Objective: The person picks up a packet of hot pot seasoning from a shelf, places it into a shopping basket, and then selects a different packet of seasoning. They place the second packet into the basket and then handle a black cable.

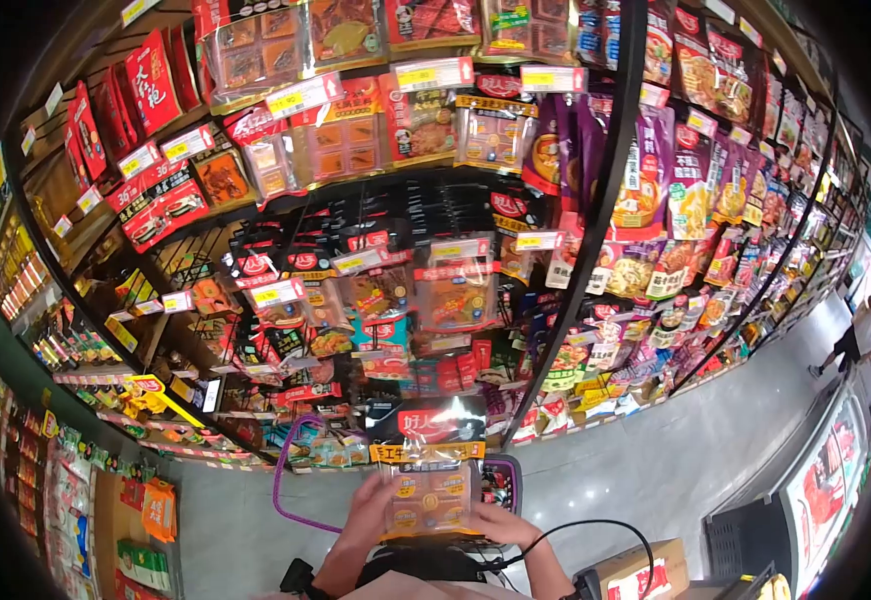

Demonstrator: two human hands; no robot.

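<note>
A packet of hotpot seasoning blocks, with a black and orange top and a clear lower part, is held upright before my body. My left hand grips its left edge, and my right hand has hold of the lower right edge. Just beyond it, similar black-topped packets hang from the shelf rack. Partly hidden behind the held packet is a shopping basket with a purple rim. A purple handle curves out to the left.
Tall shelving with black uprights curves across the view, full of bagged seasonings. A black cable loops near my right arm, above a cardboard box. Grey floor stretches right, towards a display case and a person.
</note>
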